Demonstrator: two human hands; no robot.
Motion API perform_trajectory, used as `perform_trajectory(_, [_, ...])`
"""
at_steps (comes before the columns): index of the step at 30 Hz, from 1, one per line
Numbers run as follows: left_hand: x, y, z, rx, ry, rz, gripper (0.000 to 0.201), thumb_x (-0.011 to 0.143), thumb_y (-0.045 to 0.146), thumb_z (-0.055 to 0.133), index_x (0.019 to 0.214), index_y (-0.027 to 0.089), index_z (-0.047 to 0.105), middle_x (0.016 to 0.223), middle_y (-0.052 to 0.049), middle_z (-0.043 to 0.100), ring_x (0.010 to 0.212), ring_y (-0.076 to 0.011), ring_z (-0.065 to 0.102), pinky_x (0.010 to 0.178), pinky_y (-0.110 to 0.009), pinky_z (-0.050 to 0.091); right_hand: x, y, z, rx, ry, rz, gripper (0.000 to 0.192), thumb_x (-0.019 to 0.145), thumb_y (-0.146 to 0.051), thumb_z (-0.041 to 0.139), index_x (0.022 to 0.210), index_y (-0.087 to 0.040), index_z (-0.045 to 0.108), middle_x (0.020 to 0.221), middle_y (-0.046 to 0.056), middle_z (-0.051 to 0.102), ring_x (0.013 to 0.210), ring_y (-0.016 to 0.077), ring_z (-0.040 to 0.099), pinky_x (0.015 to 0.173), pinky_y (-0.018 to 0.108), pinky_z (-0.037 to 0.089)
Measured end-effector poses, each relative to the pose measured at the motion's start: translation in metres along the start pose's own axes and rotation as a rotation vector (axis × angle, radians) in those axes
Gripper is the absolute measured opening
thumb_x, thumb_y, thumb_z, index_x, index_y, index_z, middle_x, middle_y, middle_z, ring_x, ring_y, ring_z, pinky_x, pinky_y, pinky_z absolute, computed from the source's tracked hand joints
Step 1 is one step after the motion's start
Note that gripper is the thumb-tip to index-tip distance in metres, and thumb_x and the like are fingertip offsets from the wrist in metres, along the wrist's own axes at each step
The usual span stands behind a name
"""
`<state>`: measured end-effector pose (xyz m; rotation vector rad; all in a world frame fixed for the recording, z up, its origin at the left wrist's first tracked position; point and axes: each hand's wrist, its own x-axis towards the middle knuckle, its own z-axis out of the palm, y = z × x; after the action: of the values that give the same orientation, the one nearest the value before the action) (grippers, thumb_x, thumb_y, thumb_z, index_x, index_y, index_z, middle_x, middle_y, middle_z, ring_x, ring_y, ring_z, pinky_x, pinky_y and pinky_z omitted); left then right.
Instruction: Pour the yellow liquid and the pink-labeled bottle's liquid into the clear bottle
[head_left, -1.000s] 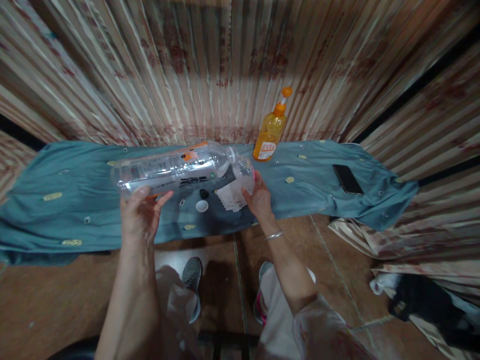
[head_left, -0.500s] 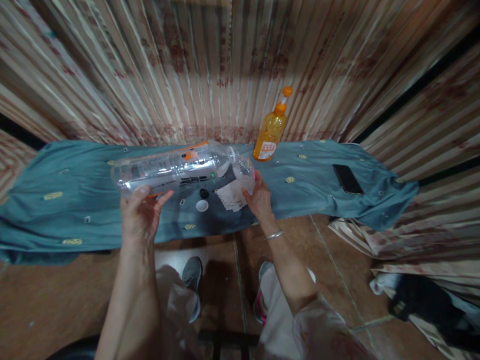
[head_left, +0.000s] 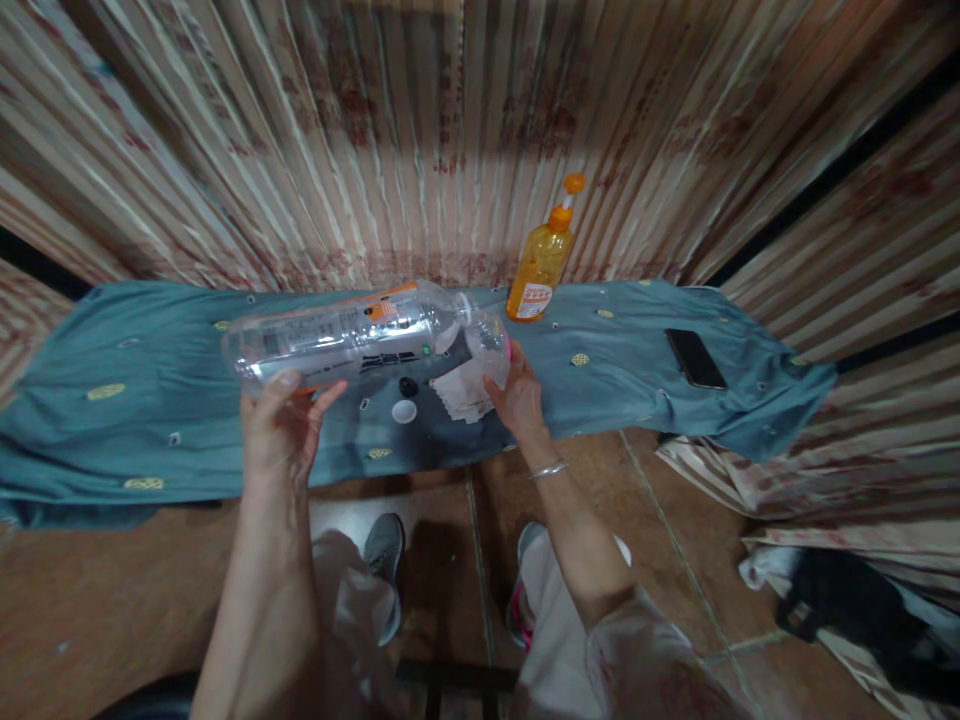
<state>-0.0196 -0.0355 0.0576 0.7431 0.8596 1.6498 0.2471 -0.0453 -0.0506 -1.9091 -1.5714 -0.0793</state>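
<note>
- Left hand (head_left: 281,435): thumb and fingers clamped on the clear bottle (head_left: 337,340) near its base, bottle sideways over the teal cloth (head_left: 615,360).
- Right hand (head_left: 519,400): fingers clamped on a cup-shaped piece (head_left: 487,340) at the bottle's mouth.
- Nearby: white disc (head_left: 404,411), black cap (head_left: 407,387), pale sheets (head_left: 459,394).
- Farther: upright pump bottle (head_left: 538,272); phone (head_left: 696,358).

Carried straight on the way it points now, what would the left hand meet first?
The left hand would meet the large clear bottle it is holding; beyond that, the line seems to run toward the curtain, though depth is unclear.
</note>
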Motion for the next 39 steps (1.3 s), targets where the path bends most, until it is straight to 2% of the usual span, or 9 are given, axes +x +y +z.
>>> perform_trajectory(9, [-0.0002,-0.0003,0.0004,0.012,0.004,0.009,0.043,0.045,0.020,0.080,0.084,0.019,0.063,0.077,0.001,0.069,0.072,-0.0177,0.068,0.057,-0.028,0.062,0.0003,-0.0042,-0.0036,-0.033,-0.028,0.032,0.069,0.082,-0.028,0.058,0.139,-0.003,0.029,0.132,0.024,0.052,0.122,0.0271,0.052,0.102,0.038,0.044])
perform_trajectory(17, [0.0007,-0.0010,-0.0002,0.007,0.007,0.009,0.040,0.044,0.019,0.080,0.080,0.018,0.062,0.082,0.000,0.070,0.071,-0.0171,0.068,0.057,-0.028,0.062,0.0000,-0.0002,0.0011,-0.011,0.010,0.011,0.069,0.082,-0.030,0.056,0.140,-0.007,0.028,0.131,0.022,0.055,0.120,0.0288,0.054,0.098,0.042,0.047])
perform_trajectory(26, [-0.0002,-0.0001,0.0022,0.002,0.021,0.004,0.039,0.043,0.019,0.079,0.077,0.018,0.063,0.076,0.001,0.069,0.069,-0.0172,0.067,0.055,-0.028,0.062,-0.0007,0.0010,0.0017,-0.004,0.017,-0.011,0.069,0.082,-0.031,0.055,0.140,-0.006,0.027,0.132,0.023,0.053,0.121,0.0291,0.052,0.099,0.042,0.046])
perform_trajectory(35, [0.0009,-0.0017,-0.0013,0.013,-0.006,0.017,0.040,0.046,0.020,0.080,0.082,0.019,0.062,0.079,0.000,0.069,0.073,-0.0179,0.068,0.058,-0.028,0.062,-0.0008,-0.0006,-0.0001,-0.005,0.010,-0.006,0.066,0.084,-0.030,0.054,0.139,-0.003,0.029,0.133,0.024,0.052,0.123,0.0285,0.051,0.101,0.042,0.044])
perform_trajectory(39, [0.0009,-0.0020,-0.0010,0.013,-0.007,0.017,0.037,0.045,0.021,0.081,0.076,0.018,0.060,0.073,0.001,0.067,0.070,-0.0174,0.067,0.057,-0.028,0.062,-0.0008,-0.0003,0.0005,-0.008,0.011,0.002,0.067,0.083,-0.029,0.054,0.139,-0.004,0.028,0.132,0.023,0.053,0.122,0.0282,0.052,0.100,0.042,0.045])
